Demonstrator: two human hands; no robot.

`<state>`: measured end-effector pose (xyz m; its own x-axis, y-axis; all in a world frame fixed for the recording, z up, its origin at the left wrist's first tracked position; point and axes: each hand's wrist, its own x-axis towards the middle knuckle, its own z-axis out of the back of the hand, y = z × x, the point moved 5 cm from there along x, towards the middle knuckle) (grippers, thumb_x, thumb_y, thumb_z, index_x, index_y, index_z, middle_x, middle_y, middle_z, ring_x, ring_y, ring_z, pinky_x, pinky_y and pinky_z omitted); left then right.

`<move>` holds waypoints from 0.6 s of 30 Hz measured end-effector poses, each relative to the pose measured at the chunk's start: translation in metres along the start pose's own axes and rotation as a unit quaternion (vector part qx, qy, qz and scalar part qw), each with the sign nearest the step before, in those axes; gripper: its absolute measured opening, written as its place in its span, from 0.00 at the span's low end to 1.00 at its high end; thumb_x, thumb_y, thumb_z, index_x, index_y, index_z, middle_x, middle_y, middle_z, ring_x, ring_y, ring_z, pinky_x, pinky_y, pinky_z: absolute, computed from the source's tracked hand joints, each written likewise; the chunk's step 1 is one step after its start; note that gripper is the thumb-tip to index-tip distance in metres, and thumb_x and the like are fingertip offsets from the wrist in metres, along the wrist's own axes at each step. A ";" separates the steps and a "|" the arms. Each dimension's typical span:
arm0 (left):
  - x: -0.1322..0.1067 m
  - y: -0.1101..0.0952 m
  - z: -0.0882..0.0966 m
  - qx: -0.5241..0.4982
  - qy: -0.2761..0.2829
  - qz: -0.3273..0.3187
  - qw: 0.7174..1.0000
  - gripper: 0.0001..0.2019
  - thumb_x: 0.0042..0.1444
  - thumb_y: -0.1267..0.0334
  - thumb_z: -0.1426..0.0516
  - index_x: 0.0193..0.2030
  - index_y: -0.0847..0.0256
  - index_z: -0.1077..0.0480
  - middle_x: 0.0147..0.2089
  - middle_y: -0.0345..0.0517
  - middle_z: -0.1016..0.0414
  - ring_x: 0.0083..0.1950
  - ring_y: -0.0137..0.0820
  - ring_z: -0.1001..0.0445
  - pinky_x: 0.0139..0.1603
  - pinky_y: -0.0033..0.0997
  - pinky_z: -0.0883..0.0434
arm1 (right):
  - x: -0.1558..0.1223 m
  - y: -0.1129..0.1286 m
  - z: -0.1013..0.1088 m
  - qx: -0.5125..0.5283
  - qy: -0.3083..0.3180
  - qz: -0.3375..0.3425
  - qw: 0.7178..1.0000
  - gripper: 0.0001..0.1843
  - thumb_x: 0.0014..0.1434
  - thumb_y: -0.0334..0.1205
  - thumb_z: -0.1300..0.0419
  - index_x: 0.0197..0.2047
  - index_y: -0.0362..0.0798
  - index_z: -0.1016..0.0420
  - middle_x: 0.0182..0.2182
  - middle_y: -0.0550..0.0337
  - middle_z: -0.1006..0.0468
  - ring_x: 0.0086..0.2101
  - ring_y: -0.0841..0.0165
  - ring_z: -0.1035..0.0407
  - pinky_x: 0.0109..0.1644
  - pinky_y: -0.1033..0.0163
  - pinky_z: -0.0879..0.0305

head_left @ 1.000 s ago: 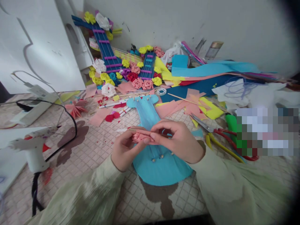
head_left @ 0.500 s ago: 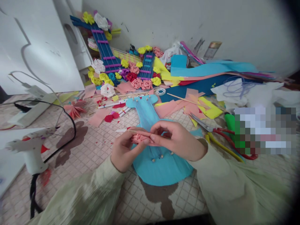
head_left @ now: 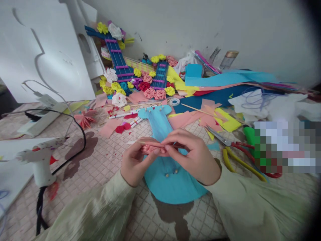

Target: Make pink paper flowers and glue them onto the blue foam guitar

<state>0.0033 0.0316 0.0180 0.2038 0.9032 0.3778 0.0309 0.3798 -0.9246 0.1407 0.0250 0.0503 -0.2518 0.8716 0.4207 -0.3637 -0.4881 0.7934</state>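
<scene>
A pink crepe-paper flower point(head_left: 152, 149) with folded, crumpled layers is held above the blue guitar-shaped paper piece point(head_left: 173, 192). My left hand point(head_left: 134, 163) is closed round the flower's left side, thumb on its front. From the right, my right hand point(head_left: 194, 155) pinches the flower's upper edge between thumb and fingers. Along that edge runs a thin, straight strip, rolled paper or a slim stick; I cannot tell which. Both hands hide part of the blue piece, whose neck point(head_left: 159, 124) points away from me. Small wooden pegs point(head_left: 172, 173) stick up from its body.
A white glue gun point(head_left: 41, 164) stands at left with its black cable, near a power strip point(head_left: 37, 120). Red-handled scissors point(head_left: 225, 139) and yellow-handled pliers point(head_left: 238, 164) lie at right. Behind are paper scraps point(head_left: 183, 119), a tape roll point(head_left: 175, 101) and flower-trimmed dark blue guitars point(head_left: 120, 65).
The whole view has shifted slightly, so everything sits a little lower and further right. My right fingers have moved along the flower's upper edge, and the strip there shows more clearly.
</scene>
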 end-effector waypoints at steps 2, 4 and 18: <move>0.000 0.001 0.000 0.000 0.001 0.004 1.000 0.05 0.49 0.69 0.43 0.34 0.60 0.26 0.36 0.48 0.27 0.40 0.33 0.29 0.41 0.33 0.31 | -0.001 0.000 -0.001 -0.003 -0.012 -0.007 1.000 0.09 0.51 0.26 0.47 0.32 0.45 0.28 0.30 0.59 0.29 0.30 0.72 0.34 0.30 0.67 0.35; 0.000 0.002 0.001 0.001 -0.001 0.005 1.000 0.05 0.49 0.70 0.43 0.33 0.60 0.26 0.36 0.47 0.27 0.40 0.32 0.29 0.40 0.32 0.31 | -0.002 -0.002 -0.004 0.001 -0.022 -0.018 1.000 0.08 0.51 0.26 0.46 0.32 0.46 0.28 0.30 0.59 0.29 0.31 0.72 0.34 0.30 0.67 0.34; 0.000 -0.003 0.002 0.030 -0.023 0.034 0.999 0.03 0.49 0.68 0.43 0.31 0.62 0.28 0.33 0.46 0.26 0.37 0.31 0.29 0.36 0.29 0.31 | -0.008 -0.005 -0.010 -0.030 -0.085 -0.020 0.996 0.05 0.50 0.27 0.43 0.27 0.47 0.30 0.25 0.62 0.31 0.28 0.73 0.34 0.29 0.68 0.34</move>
<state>0.0012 0.0311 0.0208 0.1585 0.9350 0.3172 -0.0399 0.3271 -0.9442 0.1355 0.0198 0.0388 -0.0828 0.8835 0.4610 -0.4243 -0.4498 0.7859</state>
